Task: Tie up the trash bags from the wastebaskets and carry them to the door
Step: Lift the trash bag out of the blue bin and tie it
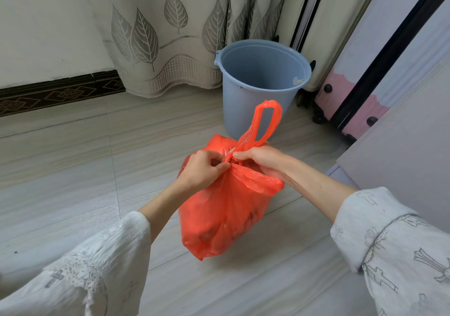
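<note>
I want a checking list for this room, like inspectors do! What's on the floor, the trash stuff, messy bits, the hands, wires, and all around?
Surface: pale tiled floor; the bag appears to sit on it.
Job's things: red trash bag, full, out of the bucket; one handle loop sticks up. Blue bucket stands behind it with no bag inside.
Clutter: a small scrap on the bucket's inner rim; a few dark specks on the floor.
Grips: left hand and right hand both pinch the bag's gathered top.
Cables: nothing seen.
Surroundings: leaf-pattern curtain, dark patterned skirting, pink and grey suitcase on the right.
</note>
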Motion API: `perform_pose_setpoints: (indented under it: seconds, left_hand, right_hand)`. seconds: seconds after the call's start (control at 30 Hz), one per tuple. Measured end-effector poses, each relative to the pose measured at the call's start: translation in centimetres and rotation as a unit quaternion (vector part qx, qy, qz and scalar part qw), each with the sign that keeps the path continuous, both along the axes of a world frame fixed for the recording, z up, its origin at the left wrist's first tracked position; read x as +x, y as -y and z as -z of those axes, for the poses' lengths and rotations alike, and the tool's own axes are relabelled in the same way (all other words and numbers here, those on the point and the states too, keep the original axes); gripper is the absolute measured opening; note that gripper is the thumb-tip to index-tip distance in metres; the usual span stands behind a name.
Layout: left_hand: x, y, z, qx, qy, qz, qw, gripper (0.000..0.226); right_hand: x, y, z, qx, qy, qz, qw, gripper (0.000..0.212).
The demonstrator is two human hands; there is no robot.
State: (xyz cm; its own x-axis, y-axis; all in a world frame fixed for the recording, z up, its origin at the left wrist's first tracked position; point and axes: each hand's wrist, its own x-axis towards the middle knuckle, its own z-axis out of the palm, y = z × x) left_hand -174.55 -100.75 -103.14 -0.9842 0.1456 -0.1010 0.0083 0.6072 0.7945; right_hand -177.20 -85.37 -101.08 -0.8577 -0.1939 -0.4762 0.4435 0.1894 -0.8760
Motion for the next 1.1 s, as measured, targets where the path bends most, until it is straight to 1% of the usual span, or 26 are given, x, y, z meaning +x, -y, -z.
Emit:
perform_pose_setpoints:
  seconds: [0.13,0.2,0.33,0.43,0.47,0.53,0.6,0.67,0.77,0.8,0.87,0.93,1.0,1.1]
  left_hand:
    - [0.2,0.2,0.3,0.074,0.057,-0.034,0.995,0.028]
    - [0.4,0.4,0.7,0.102,0.077,-0.053,0.990,0.030]
    - [1.0,0.4,1.6,0.071,0.083,-0.047,0.993,0.026]
    - [0.9,0.5,2.0,0.051,0.084,-0.050,0.994,0.014]
    - [0.8,0.6,2.1,0.042,0.080,-0.049,0.995,0.011]
    - [0.7,0.7,2.2,0.017,0.055,-0.029,0.998,0.021]
    - [0.6,0.8,2.4,-0.028,0.012,-0.001,1.000,0.029]
    - [0.6,0.8,2.5,-0.057,-0.012,0.002,0.998,0.022]
    - [0.9,0.5,2.4,-0.098,-0.047,0.024,0.994,0.013]
    - [1.0,0.4,2.4,-0.121,-0.063,0.045,0.990,0.015]
    - [1.4,-0.1,2.3,-0.178,-0.091,0.081,0.977,0.019]
    - [1.5,-0.6,2.0,-0.209,-0.118,0.100,0.966,0.020]
    - [1.2,-1.0,1.3,-0.219,-0.149,0.108,0.958,0.020]
    - [0.7,-1.3,0.0,-0.228,-0.210,0.111,0.944,0.018]
  right_hand:
    - [0.1,0.7,0.4,0.011,-0.071,-0.008,0.997,0.022]
    - [0.4,1.2,0.9,0.006,-0.087,-0.014,0.996,0.027]
    - [1.1,1.1,1.6,0.011,-0.098,-0.042,0.994,0.025]
    - [1.4,1.2,1.7,0.012,-0.099,-0.041,0.994,0.030]
    - [1.5,1.3,1.8,0.014,-0.102,-0.047,0.994,0.027]
    - [1.7,1.5,1.8,0.015,-0.115,-0.060,0.991,0.021]
    - [1.7,1.5,1.9,0.042,-0.146,-0.054,0.987,0.015]
    - [1.3,1.2,2.1,0.114,-0.178,-0.028,0.977,0.016]
    - [0.3,0.6,2.5,0.220,-0.186,0.005,0.958,0.019]
    - [-0.1,0.4,2.8,0.237,-0.180,0.010,0.955,0.020]
    - [-0.7,0.0,3.3,0.240,-0.147,0.032,0.959,0.022]
    - [-1.4,-0.1,3.6,0.241,-0.111,0.064,0.962,0.023]
    - [-2.2,-0.3,3.4,0.263,-0.120,0.074,0.954,0.026]
    - [-3.5,-1.1,2.5,0.308,-0.160,0.101,0.933,0.032]
